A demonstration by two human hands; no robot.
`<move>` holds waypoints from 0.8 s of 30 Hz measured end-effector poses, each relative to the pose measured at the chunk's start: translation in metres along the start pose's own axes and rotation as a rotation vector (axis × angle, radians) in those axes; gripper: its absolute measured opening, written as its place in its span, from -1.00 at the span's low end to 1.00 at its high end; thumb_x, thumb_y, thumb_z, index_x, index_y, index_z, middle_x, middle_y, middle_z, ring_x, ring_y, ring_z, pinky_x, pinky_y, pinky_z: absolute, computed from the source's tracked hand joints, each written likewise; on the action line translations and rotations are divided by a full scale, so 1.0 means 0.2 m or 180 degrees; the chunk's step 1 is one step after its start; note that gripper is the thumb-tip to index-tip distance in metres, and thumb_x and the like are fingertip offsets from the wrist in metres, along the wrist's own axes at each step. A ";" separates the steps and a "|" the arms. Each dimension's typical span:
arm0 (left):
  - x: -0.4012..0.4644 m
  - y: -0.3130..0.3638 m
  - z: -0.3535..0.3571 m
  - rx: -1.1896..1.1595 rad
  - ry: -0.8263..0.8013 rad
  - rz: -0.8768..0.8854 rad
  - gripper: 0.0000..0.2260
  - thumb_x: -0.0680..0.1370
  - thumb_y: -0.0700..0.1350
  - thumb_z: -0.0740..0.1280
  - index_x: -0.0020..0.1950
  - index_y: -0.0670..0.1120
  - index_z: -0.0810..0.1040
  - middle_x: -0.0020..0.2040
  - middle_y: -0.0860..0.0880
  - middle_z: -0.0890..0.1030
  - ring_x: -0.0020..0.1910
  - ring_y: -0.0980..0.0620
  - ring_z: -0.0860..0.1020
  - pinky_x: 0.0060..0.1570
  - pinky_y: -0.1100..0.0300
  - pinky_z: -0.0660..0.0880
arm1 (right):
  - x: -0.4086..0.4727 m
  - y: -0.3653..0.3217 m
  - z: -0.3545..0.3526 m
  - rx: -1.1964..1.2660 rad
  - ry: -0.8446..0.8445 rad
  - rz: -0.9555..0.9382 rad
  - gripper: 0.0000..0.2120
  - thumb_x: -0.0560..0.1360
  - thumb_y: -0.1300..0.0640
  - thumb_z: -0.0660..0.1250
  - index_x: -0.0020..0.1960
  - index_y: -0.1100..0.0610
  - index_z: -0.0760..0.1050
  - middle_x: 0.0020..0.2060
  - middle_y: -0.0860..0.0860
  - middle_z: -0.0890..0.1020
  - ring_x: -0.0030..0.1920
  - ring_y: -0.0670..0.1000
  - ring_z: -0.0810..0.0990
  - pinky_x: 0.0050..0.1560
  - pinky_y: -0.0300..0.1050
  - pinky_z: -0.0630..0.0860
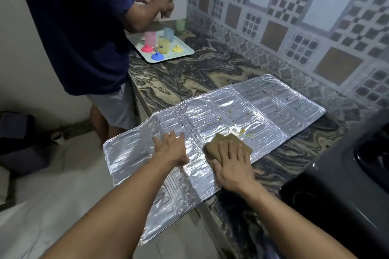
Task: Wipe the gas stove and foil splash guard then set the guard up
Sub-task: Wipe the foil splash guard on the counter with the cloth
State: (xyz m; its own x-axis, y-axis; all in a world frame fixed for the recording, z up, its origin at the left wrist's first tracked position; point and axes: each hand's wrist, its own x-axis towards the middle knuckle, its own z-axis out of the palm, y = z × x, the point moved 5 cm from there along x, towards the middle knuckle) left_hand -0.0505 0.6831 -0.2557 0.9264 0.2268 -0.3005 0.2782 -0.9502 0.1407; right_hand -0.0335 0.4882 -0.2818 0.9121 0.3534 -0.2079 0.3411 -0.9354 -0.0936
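The silver foil splash guard lies unfolded flat on the marbled counter, its near-left part hanging over the counter's edge. Yellow-green food specks dot its middle. My left hand presses flat on the foil with straight, spread fingers. My right hand lies flat on a folded brown cloth and presses it onto the foil just left of the specks. The black gas stove sits at the right edge, partly out of frame.
Another person in a dark blue shirt stands at the counter's far left, hands together. In front of them a white tray holds coloured cups and lids. A patterned tile wall runs behind. A dark bag sits on the floor.
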 end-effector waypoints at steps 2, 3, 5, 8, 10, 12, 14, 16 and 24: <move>0.02 0.01 -0.01 0.0020 -0.0177 0.0006 -0.11 0.42 0.04 0.44 0.57 0.06 -0.06 0.59 -0.10 -0.06 0.55 -0.23 -0.04 0.44 -0.35 -0.06 | 0.05 0.05 -0.02 -0.0019 -0.0056 0.0140 -0.29 0.57 -0.32 -0.17 0.58 -0.01 -0.27 0.57 0.12 -0.19 0.55 0.24 -0.24 0.51 0.21 -0.27; 0.03 0.01 -0.02 0.0010 -0.0292 0.0003 -0.09 0.42 0.03 0.45 0.57 0.07 -0.09 0.59 -0.08 -0.12 0.55 -0.21 -0.08 0.44 -0.35 -0.08 | 0.09 0.11 -0.04 0.0012 -0.0052 0.0358 -0.25 0.55 -0.36 -0.19 0.58 0.00 -0.29 0.57 0.12 -0.21 0.55 0.23 -0.26 0.50 0.20 -0.29; 0.04 0.02 -0.02 -0.0017 -0.0467 -0.0019 -0.06 0.41 0.03 0.47 0.57 0.08 -0.11 0.59 -0.06 -0.15 0.56 -0.20 -0.10 0.44 -0.36 -0.06 | 0.16 0.25 -0.09 0.0192 -0.0054 0.0939 -0.19 0.51 -0.42 -0.22 0.58 0.04 -0.29 0.57 0.13 -0.21 0.54 0.24 -0.28 0.49 0.22 -0.31; 0.05 0.03 -0.03 0.0004 -0.0606 -0.0052 -0.04 0.39 0.03 0.49 0.57 0.08 -0.10 0.59 -0.05 -0.15 0.56 -0.20 -0.10 0.42 -0.37 0.01 | 0.22 0.32 -0.13 0.0303 -0.0185 0.1255 -0.15 0.49 -0.44 -0.23 0.57 0.08 -0.31 0.56 0.18 -0.22 0.53 0.28 -0.28 0.47 0.28 -0.31; 0.06 0.03 -0.03 -0.0074 -0.0747 -0.0065 0.01 0.35 0.04 0.52 0.57 0.07 -0.11 0.58 -0.06 -0.18 0.55 -0.21 -0.12 0.42 -0.38 0.01 | 0.22 0.30 -0.13 0.0317 -0.0240 0.1208 -0.12 0.49 -0.44 -0.22 0.57 0.11 -0.32 0.56 0.21 -0.23 0.52 0.33 -0.29 0.46 0.31 -0.32; 0.06 0.04 -0.02 -0.0133 -0.0828 -0.0056 0.14 0.23 0.13 0.57 0.57 0.05 -0.12 0.58 -0.09 -0.19 0.54 -0.23 -0.14 0.42 -0.38 0.00 | 0.20 0.28 -0.12 0.0311 -0.0330 0.1101 -0.08 0.48 -0.47 -0.19 0.57 0.14 -0.32 0.55 0.24 -0.23 0.51 0.36 -0.29 0.45 0.33 -0.32; 0.04 0.05 -0.02 -0.0117 -0.0792 -0.0081 0.20 0.17 0.18 0.58 0.57 0.03 -0.15 0.57 -0.10 -0.20 0.54 -0.25 -0.16 0.42 -0.39 -0.02 | 0.17 0.26 -0.10 0.0251 -0.0512 0.0945 -0.04 0.46 -0.49 -0.19 0.56 0.15 -0.34 0.54 0.26 -0.26 0.49 0.39 -0.31 0.44 0.34 -0.31; 0.03 0.05 -0.01 -0.0064 -0.0742 -0.0110 0.20 0.18 0.18 0.58 0.57 0.03 -0.15 0.58 -0.11 -0.20 0.54 -0.25 -0.16 0.40 -0.40 -0.02 | 0.12 0.21 -0.08 0.0086 -0.0726 0.0732 -0.04 0.45 -0.50 -0.19 0.55 0.15 -0.38 0.52 0.26 -0.31 0.48 0.39 -0.35 0.44 0.34 -0.33; 0.05 0.10 -0.05 0.0288 -0.0887 -0.0105 0.15 0.19 0.20 0.57 0.57 -0.06 -0.03 0.57 -0.23 -0.12 0.52 -0.35 -0.06 0.39 -0.40 0.02 | -0.01 0.15 -0.07 -0.0207 -0.1361 0.0126 0.02 0.44 -0.50 0.00 0.50 0.08 -0.51 0.46 0.21 -0.46 0.45 0.34 -0.47 0.46 0.30 -0.32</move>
State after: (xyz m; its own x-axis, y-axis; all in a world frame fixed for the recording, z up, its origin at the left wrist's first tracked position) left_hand -0.0322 0.6682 -0.2470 0.8085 0.2023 -0.5526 0.2717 -0.9613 0.0455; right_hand -0.0221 0.4589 -0.2698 0.7531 0.2786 -0.5960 0.3338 -0.9425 -0.0188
